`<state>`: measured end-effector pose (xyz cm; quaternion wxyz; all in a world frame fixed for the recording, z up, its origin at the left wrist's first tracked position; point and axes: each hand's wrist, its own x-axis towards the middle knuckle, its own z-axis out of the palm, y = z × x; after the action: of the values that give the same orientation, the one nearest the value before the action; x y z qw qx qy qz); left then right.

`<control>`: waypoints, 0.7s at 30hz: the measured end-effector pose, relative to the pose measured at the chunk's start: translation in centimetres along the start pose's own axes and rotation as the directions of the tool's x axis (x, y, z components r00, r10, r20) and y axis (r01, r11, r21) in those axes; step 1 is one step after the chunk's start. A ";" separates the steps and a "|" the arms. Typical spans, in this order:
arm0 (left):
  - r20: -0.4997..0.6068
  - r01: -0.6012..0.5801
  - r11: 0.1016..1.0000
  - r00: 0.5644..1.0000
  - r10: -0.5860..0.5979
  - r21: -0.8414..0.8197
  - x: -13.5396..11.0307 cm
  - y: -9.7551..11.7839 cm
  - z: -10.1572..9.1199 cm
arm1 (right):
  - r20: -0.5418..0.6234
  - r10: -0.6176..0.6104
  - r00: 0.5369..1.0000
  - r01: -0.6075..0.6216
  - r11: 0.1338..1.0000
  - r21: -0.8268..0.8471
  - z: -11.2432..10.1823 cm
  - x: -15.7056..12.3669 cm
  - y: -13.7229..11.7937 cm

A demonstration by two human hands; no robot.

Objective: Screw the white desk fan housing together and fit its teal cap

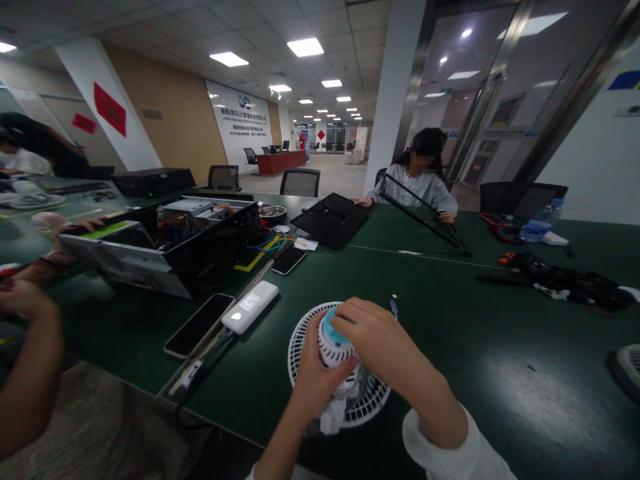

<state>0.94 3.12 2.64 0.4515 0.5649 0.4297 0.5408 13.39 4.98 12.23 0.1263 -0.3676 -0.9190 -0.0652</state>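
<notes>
My left hand [317,380] and my right hand [375,340] both grip a white slotted cylindrical part with a blue top [334,343], probably a small fan's motor housing. My right hand covers part of the blue top. Below them, a round white fan grille [305,353] lies on the green table [500,353]. Crumpled white material [333,415] hangs beneath the cylinder. A small blue-and-white item [394,307] lies just beyond my right hand. The cylinder's lower end is hidden.
A white power bank [250,307] and several phones lie to the left. Beyond them stands an open computer case [200,243] with colored wires. A co-worker's arm [25,320] enters at left; another person [417,180] holds a black frame across the table. Dark cables [565,283] lie at right.
</notes>
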 end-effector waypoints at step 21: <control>-0.004 -0.022 1.000 1.000 0.022 0.017 0.1 -0.2 0.0 | 0.001 -0.025 1.000 0.025 0.989 0.146 0.2 0.0 0.2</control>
<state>0.89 3.24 2.47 0.4398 0.5724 0.4288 0.5432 13.48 5.18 12.00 0.1510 -0.3460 -0.9260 0.0012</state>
